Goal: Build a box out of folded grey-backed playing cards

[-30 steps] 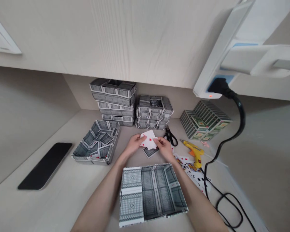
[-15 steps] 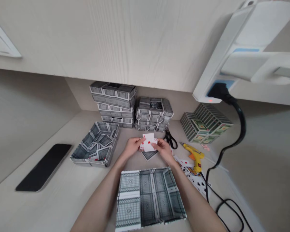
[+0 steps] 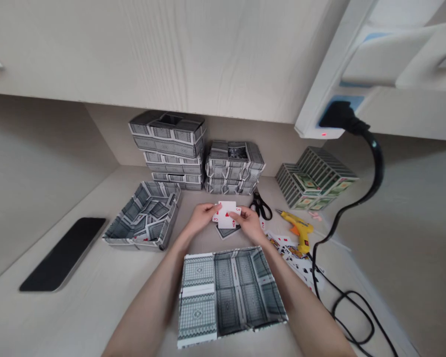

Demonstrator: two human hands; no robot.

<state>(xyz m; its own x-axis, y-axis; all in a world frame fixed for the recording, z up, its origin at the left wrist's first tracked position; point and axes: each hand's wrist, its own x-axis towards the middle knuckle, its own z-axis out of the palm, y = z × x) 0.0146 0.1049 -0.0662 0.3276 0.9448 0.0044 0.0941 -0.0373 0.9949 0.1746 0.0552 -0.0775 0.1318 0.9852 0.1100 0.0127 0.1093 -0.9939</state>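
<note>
My left hand (image 3: 199, 218) and my right hand (image 3: 249, 223) both pinch a small pair of red-suited playing cards (image 3: 227, 214), face up, held crosswise just above the table. Under them lies a face-down card (image 3: 226, 231) with a grey patterned back. Between my forearms, close to me, sits an open tray made of playing cards (image 3: 228, 292), its grey backs facing up.
A second card tray (image 3: 143, 216) sits at the left, two stacks of such trays (image 3: 171, 151) at the back. Scissors (image 3: 260, 204), a yellow glue gun (image 3: 299, 231) with its black cord, loose cards (image 3: 301, 263), boxed decks (image 3: 315, 182) at right. A black phone (image 3: 63, 253) lies far left.
The two cards have been squared up into a crossed pair between my fingers. My hands have shifted slightly; the view has tilted a little.
</note>
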